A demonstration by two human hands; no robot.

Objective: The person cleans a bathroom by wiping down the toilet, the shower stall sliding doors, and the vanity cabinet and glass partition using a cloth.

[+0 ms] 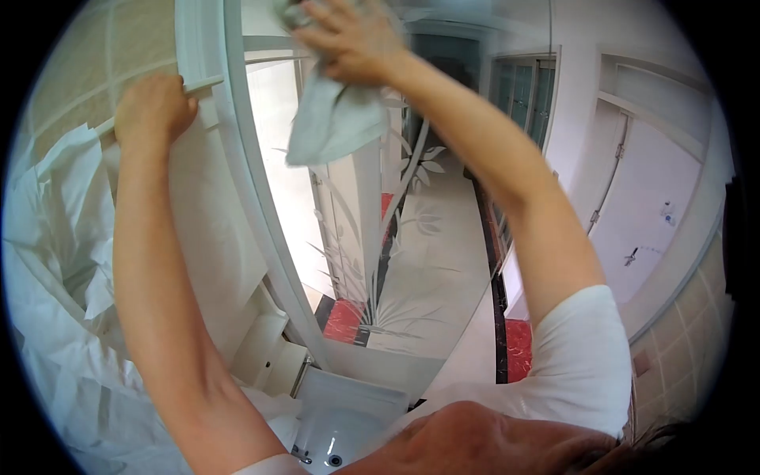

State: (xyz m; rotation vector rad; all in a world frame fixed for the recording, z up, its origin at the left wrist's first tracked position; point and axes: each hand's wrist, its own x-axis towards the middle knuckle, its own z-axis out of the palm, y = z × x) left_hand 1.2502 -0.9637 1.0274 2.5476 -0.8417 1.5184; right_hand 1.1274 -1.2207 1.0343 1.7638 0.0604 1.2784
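My right hand [352,43] is raised high and holds a pale grey-green cloth [336,123] against a glass panel [443,301] etched with plant and flower shapes. The cloth hangs below my palm, and the fingers are slightly blurred. On the left, my left hand [154,111] is closed round a thin white rail [204,85] by the tiled wall. A pale upright frame [249,182] of the glass stands between my two hands.
White plastic sheeting [71,214] drapes at the far left. Below is a white washbasin [356,423] with a small tap [301,454]. Through the glass shows a corridor floor [431,261]. A white door [641,198] with keys in it stands at right.
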